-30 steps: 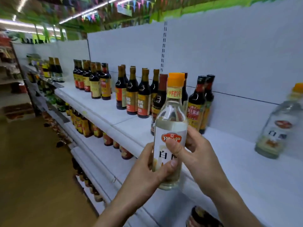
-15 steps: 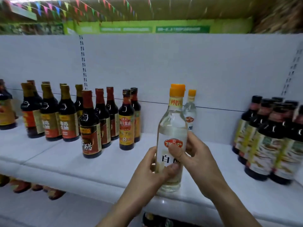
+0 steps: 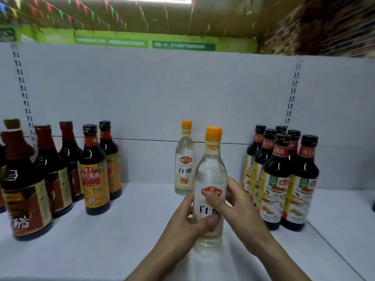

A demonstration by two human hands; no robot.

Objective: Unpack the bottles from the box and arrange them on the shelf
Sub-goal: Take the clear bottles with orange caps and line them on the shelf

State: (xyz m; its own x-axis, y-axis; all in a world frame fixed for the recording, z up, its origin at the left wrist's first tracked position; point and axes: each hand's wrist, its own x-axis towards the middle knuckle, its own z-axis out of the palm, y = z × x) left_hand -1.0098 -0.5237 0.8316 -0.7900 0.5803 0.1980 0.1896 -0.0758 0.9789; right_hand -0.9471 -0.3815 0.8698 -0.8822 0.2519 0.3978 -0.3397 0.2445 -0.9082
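A clear white-vinegar bottle point(image 3: 211, 175) with an orange cap stands upright over the white shelf point(image 3: 129, 230), gripped from both sides. My left hand point(image 3: 186, 222) wraps its lower left side with the thumb across the label. My right hand point(image 3: 241, 211) holds the right side, thumb pressed on the label front. Whether the bottle's base touches the shelf is unclear. A second, identical vinegar bottle point(image 3: 184, 159) stands just behind it to the left, near the back panel.
Dark soy-sauce bottles with orange and red labels point(image 3: 94, 171) stand in a group on the left. Another cluster of dark bottles with yellow-green labels point(image 3: 282, 179) stands on the right, close to my right hand. Bare shelf lies between the groups.
The view has swung right and closer to the shelf. The held bottle has moved forward and lower over the shelf, in front of the other vinegar bottle. Both hands keep the same grip.
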